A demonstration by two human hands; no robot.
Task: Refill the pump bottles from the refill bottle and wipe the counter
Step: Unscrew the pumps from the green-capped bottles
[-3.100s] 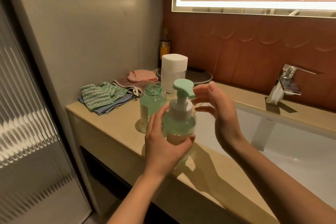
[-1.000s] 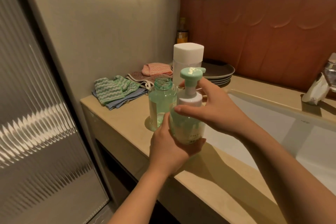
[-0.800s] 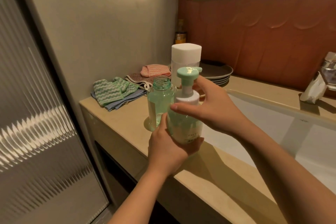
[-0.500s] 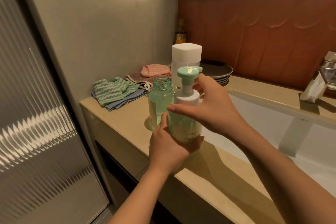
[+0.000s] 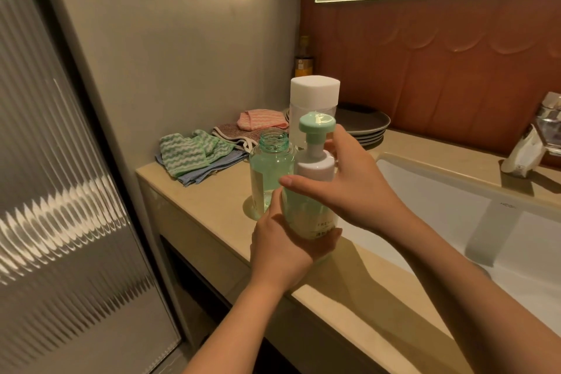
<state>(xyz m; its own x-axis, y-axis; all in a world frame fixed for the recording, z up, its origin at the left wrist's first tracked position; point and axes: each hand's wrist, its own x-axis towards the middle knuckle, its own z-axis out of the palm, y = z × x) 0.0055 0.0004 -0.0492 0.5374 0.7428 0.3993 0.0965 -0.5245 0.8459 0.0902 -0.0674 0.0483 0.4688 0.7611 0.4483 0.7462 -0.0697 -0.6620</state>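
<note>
A green pump bottle (image 5: 312, 206) with a white collar and a mint pump head is held just above the beige counter (image 5: 212, 206). My left hand (image 5: 288, 240) grips its lower body from below. My right hand (image 5: 355, 188) wraps the white collar, thumb across the front. Just behind stands an uncapped green bottle (image 5: 270, 173), partly filled with liquid. A tall clear bottle with a white cap (image 5: 314, 100) stands behind both.
Folded cloths lie at the counter's back left: a green striped cloth (image 5: 194, 152) on a blue one, a pink cloth (image 5: 261, 120) on a brown one. Grey plates (image 5: 364, 127) are stacked by the wall. The white sink basin (image 5: 455, 222) and tap (image 5: 543, 133) are to the right.
My right hand, open beside the pump head 3 s ago, now wraps the collar. Over the last second the bottle and both hands have barely moved.
</note>
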